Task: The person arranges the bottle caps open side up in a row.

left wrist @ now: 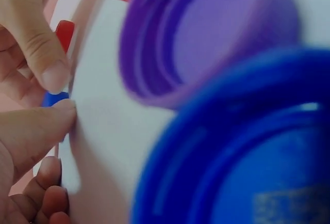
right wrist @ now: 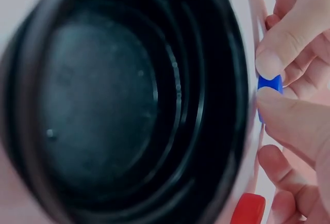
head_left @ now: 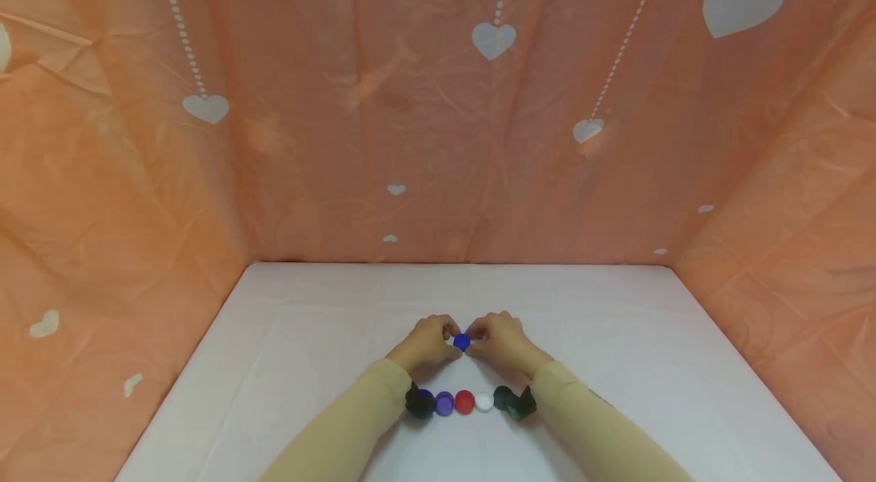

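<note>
Both your hands are on one small blue cap, held just above the white table, mid-table and a little beyond the row of caps.

Left hand: fingers curled, thumb and forefinger pinching the blue cap from its left side. The left wrist view confirms it: a sliver of the blue cap sits between thumb and fingertip.

Right hand: same grip, mirrored. Fingers curled, pinching the cap from the right. In the right wrist view the blue cap is clamped between forefinger and thumb.

The two hands meet at the cap, knuckles nearly touching over it.

The row of caps lies nearer to you, between your forearms, running left to right: a dark blue cap, a purple cap, a red cap, a white cap, a black cap. They sit side by side, touching or nearly so. The ends of the row are partly covered by the dark wrist units, so I can't tell whether more caps are there.

Wrist views are mostly blocked up close: the left one shows the purple cap and dark blue cap open side up, the right one the black cap open side up.

Both sleeves are beige. An orange sheet with white hearts walls in the table on three sides.
</note>
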Demonstrator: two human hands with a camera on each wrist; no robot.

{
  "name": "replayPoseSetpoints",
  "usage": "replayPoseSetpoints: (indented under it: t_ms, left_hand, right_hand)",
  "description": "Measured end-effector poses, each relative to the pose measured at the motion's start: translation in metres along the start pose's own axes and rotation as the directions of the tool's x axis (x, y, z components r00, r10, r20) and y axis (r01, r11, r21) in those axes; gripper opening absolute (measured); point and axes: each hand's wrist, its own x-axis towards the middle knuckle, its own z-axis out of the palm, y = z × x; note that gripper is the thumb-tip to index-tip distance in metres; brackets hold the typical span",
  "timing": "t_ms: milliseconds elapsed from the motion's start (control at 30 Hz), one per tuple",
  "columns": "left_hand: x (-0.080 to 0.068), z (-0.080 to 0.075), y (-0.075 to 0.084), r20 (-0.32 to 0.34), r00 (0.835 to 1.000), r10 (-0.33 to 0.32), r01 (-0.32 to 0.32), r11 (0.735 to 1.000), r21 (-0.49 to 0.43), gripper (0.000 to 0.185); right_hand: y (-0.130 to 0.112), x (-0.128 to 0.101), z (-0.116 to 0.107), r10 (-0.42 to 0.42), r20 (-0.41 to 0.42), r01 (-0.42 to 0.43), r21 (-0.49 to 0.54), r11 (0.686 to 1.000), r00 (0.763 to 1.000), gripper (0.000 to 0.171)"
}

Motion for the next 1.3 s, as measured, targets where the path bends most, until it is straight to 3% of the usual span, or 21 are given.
replayPoseSetpoints:
  t_ms: [267, 467, 567, 700, 833, 1300]
  left_hand:
    - [-0.009, -0.004, 0.002, 0.007, 1.0, -0.007, 0.007, 0.994, -0.105, 0.018]
    - [-0.02, -0.016, 0.016, -0.017, 0.996, 0.084, -0.085, 0.995, -0.057, 0.018]
    - [-0.027, -0.02, 0.023, -0.033, 0.99, 0.14, -0.141, 0.989, -0.037, 0.017]
    - [-0.034, -0.02, 0.03, -0.022, 0.983, 0.183, -0.184, 0.983, -0.023, 0.016]
    - [-0.038, -0.017, 0.031, -0.012, 0.983, 0.184, -0.184, 0.983, -0.025, 0.015]
    - [-0.041, -0.012, 0.026, -0.031, 0.977, 0.21, -0.211, 0.977, -0.038, 0.017]
  right_hand:
    - [-0.002, -0.002, -0.002, -0.005, -0.01, 0.005, 0.026, 1.0, 1.0, 0.018]
    - [-0.01, -0.008, -0.015, -0.002, -0.017, 0.005, 0.144, 0.99, 1.0, 0.014]
    - [-0.012, -0.015, -0.02, -0.045, -0.06, 0.054, 0.167, 0.984, 0.997, 0.014]
    - [-0.012, -0.028, -0.022, -0.018, -0.086, 0.035, 0.192, 0.981, 0.996, 0.016]
    - [-0.013, -0.037, -0.021, 0.016, -0.08, 0.002, 0.221, 0.975, 0.997, 0.019]
    - [-0.012, -0.044, -0.018, -0.021, -0.088, 0.038, 0.202, 0.979, 0.996, 0.017]
